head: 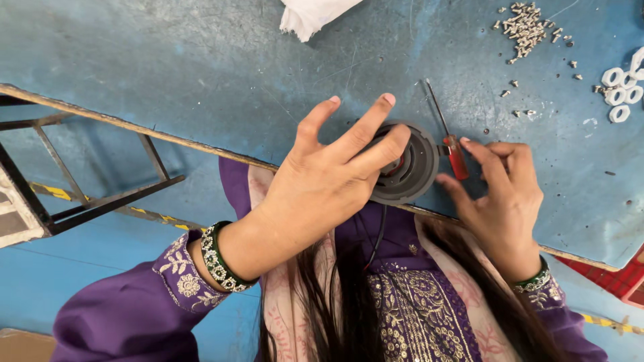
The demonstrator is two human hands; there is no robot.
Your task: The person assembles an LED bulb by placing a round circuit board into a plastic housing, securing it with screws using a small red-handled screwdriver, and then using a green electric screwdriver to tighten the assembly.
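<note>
My left hand [322, 184] lies over a round grey disc-shaped part [412, 167] at the near edge of the blue table [201, 74], with its fingers gripping the rim and top. A black wire [379, 231] hangs from the part towards my lap. A thin screwdriver with a red handle [456, 155] lies just right of the disc, shaft pointing away from me. My right hand [503, 194] sits beside it with fingers apart. Its forefinger tip touches the red handle and its thumb is close to the disc's rim.
A heap of small metal screws [526, 27] and several white ring-shaped pieces [620, 87] lie at the far right of the table. A white cloth [312, 13] is at the far edge. A dark metal frame [80, 181] stands at the left, a red crate [624, 278] at the lower right.
</note>
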